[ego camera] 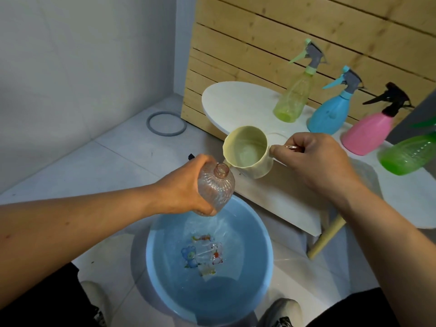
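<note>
Left hand (188,186) grips an uncapped clear bottle (215,186), fingers curled round its body. The bottle is held tilted above the blue basin (151,274), which holds water and sits on the floor. Right hand (316,159) grips the handle of a cream cup (247,152), tipped with its lip just beside the bottle's mouth. Spray bottles (330,114) sit on the white worktop (236,97) behind.

Left hand (186,187), right hand (316,159), forearms: bare. Black legwear (42,303) flanking round blue plastic basin (149,253). Pale off-white trainers (280,311), black-and-white patterned, beside basin's near rim.
</note>
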Demonstrator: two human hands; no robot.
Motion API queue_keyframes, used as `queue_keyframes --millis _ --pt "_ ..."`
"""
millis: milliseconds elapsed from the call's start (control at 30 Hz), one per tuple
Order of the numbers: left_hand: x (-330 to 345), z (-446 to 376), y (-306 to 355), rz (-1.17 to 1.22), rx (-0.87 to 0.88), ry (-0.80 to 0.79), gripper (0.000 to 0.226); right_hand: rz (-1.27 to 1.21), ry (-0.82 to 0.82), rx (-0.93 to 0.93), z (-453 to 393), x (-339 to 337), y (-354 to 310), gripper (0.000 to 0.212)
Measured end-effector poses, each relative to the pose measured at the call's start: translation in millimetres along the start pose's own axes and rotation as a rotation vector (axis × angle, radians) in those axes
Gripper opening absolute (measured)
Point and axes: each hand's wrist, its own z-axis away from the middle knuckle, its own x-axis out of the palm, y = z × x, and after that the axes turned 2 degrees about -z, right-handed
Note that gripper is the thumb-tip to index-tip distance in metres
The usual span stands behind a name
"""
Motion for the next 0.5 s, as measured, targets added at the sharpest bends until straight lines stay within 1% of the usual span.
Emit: queue_keyframes --millis 67,233,500 --pt "0.7 0.1 -0.3 0.001 -0.004 -0.001 0.102 0.026 0.0 -0.026 1.8 0.0 -2.4 0.022" --pt "0.0 0.1 -0.4 -0.005 -0.001 0.004 0.102 0.094 0.018 -0.05 8.2 -1.5 -10.6 0.036" --pt "1.1 2.2 -0.7 -0.021 0.0 -0.001 0.104 0.169 0.022 -0.092 16.9 -3.6 -22.9 0.034"
